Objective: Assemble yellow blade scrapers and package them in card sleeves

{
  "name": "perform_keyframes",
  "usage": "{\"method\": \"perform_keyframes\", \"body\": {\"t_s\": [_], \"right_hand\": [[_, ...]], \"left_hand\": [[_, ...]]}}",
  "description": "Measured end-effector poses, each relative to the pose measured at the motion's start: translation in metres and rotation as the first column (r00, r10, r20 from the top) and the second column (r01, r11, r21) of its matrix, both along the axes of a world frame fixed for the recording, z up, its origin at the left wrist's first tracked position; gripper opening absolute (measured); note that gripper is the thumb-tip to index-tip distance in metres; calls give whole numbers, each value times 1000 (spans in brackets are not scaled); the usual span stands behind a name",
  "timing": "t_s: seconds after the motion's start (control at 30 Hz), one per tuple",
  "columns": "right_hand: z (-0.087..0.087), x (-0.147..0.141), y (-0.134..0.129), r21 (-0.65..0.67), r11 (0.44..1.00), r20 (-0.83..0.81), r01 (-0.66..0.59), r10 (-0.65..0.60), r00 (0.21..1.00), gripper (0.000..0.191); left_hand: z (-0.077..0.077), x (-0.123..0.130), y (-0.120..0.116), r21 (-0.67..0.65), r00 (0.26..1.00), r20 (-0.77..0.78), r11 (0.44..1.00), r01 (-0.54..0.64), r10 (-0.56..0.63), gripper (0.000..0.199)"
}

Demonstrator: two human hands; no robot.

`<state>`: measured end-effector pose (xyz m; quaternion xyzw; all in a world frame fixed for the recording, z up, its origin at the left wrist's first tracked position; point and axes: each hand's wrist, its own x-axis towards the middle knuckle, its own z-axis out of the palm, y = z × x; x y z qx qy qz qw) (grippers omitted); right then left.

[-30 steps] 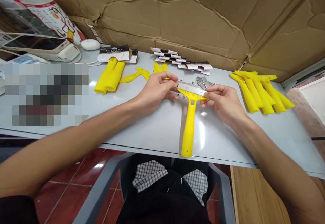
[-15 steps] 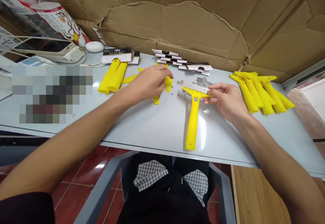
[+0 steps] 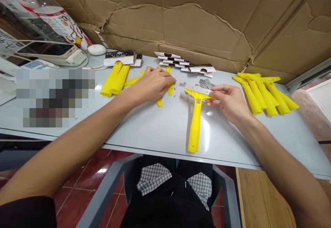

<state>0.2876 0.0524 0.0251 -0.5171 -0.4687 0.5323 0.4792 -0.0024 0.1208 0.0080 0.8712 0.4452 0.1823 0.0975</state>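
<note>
Left hand (image 3: 152,85): curled over flat yellow pieces (image 3: 170,89), number hidden; whether it holds one, I can't tell.
Right hand (image 3: 227,100): pinched on one blade (image 3: 198,89) and one scraper handle (image 3: 195,128), apparently to hold them aligned.
Left pair (image 3: 120,78): two yellow handles, side by side.
Centre: the scraper handle, grip end toward the person.
Right pile (image 3: 270,99): five handles, overlapping, probably saving room.

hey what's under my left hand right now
Flat yellow pieces stick out around your left hand. The hand covers their middles and anything else beneath it, so I can't tell whether it is holding one.
</note>
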Motion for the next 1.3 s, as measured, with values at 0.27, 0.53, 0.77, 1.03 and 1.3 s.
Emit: {"method": "perform_keyframes", "body": {"t_s": [0.27, 0.53, 0.77, 1.03, 1.3], "right_hand": [[-2, 0, 0, 1, 1000, -20, 5, -5, 1000, 23], [-2, 0, 0, 2, 1000, -19, 8, -8, 1000, 21], [-3, 0, 0, 3, 1000, -25, 3, -3, 1000, 21], [-1, -2, 0, -14, 1000, -32, 17, -18, 999, 20], [-3, -1, 1, -10, 1000, -20, 6, -6, 1000, 24]], "left_hand": [[3, -4, -1, 7, 988, -146, 999, 41, -40, 44], [12, -6, -4, 67, 954, -298, 997, 36, -15, 36], [27, -8, -6, 71, 972, -227, 997, -39, 54, 17], [42, -4, -13, -112, 920, 378, 991, -68, 106, 42], [43, 25, -31, -439, 698, 676, 890, 126, 235, 7]]}}
